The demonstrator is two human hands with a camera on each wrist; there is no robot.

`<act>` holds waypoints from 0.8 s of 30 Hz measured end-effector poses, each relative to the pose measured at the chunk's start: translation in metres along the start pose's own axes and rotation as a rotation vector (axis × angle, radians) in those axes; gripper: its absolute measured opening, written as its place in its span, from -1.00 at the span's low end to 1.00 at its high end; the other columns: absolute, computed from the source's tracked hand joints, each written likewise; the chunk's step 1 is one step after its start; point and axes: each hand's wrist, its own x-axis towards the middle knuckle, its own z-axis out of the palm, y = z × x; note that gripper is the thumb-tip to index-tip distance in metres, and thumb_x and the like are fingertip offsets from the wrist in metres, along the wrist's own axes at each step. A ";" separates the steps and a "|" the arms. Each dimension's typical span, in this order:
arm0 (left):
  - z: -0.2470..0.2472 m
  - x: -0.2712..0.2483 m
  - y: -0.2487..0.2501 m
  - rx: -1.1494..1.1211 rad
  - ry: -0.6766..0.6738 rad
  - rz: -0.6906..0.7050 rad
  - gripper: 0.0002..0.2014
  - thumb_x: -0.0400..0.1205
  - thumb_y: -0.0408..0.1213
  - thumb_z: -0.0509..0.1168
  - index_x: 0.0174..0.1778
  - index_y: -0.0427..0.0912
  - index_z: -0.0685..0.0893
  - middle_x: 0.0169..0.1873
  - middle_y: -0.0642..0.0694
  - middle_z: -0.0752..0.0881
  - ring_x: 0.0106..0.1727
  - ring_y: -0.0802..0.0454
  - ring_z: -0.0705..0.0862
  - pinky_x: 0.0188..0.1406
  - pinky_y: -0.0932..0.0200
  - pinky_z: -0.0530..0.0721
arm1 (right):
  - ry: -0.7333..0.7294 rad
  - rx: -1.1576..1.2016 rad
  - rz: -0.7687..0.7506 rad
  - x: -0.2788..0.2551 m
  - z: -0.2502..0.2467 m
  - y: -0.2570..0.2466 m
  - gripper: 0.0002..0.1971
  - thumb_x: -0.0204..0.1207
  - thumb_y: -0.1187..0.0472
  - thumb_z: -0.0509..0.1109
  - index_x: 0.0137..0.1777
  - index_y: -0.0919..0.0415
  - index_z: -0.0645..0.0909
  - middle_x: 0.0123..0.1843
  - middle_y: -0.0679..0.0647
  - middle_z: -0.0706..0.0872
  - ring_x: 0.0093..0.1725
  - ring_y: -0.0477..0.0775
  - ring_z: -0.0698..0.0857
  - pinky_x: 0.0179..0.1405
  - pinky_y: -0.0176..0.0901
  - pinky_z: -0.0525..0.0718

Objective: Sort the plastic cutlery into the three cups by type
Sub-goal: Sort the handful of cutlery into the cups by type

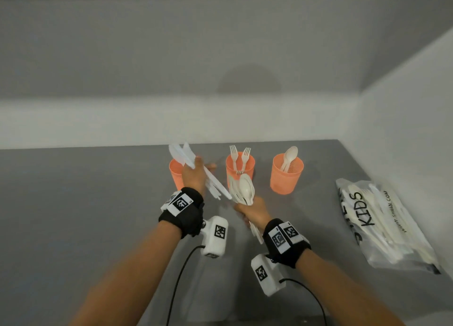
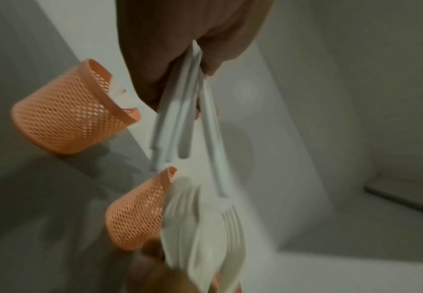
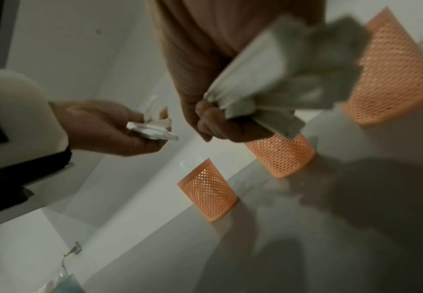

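Three orange mesh cups stand in a row on the grey table. The left cup is half hidden behind my left hand, which grips a bundle of white knives above it. The middle cup holds forks, and the right cup holds spoons. My right hand grips a bunch of cream spoons in front of the middle cup. In the right wrist view the right hand clutches that blurred cream bunch, and the left hand holds the knives. The knife handles hang from my left hand.
A clear plastic bag printed "KIDS", with more cutlery inside, lies at the right by the side wall. The back wall runs close behind the cups. Cables trail from both wrist cameras toward the table's front edge.
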 end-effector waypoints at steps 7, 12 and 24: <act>-0.038 0.049 0.014 0.042 0.201 0.057 -0.76 0.59 -0.21 0.31 -0.35 -0.22 0.53 -0.68 -0.05 0.56 -0.55 -0.07 0.58 -0.29 0.08 0.59 | -0.077 0.224 0.080 0.014 -0.009 -0.003 -0.91 0.53 0.21 0.40 -0.19 0.17 0.59 -0.50 -0.02 0.70 -0.68 -0.17 0.46 -0.69 -0.37 0.48; -0.038 0.082 0.051 0.142 0.253 0.279 -0.57 0.56 0.03 0.32 -0.32 -0.32 0.53 -0.58 -0.12 0.53 -0.66 0.11 0.53 -0.71 0.46 0.47 | -0.154 0.340 0.138 0.018 -0.016 -0.017 -0.83 0.52 0.06 0.40 -0.07 0.16 0.56 -0.53 -0.01 0.58 -0.61 -0.11 0.51 -0.47 -0.17 0.70; -0.024 0.130 0.015 0.318 0.142 0.321 -0.63 0.55 -0.04 0.37 -0.29 -0.32 0.54 -0.51 -0.13 0.55 -0.54 0.10 0.57 -0.64 0.55 0.46 | -0.019 0.386 0.064 0.023 -0.021 -0.022 -0.90 0.54 0.32 0.35 0.03 0.22 0.56 -0.63 -0.06 0.35 -0.68 -0.16 0.34 -0.67 -0.34 0.40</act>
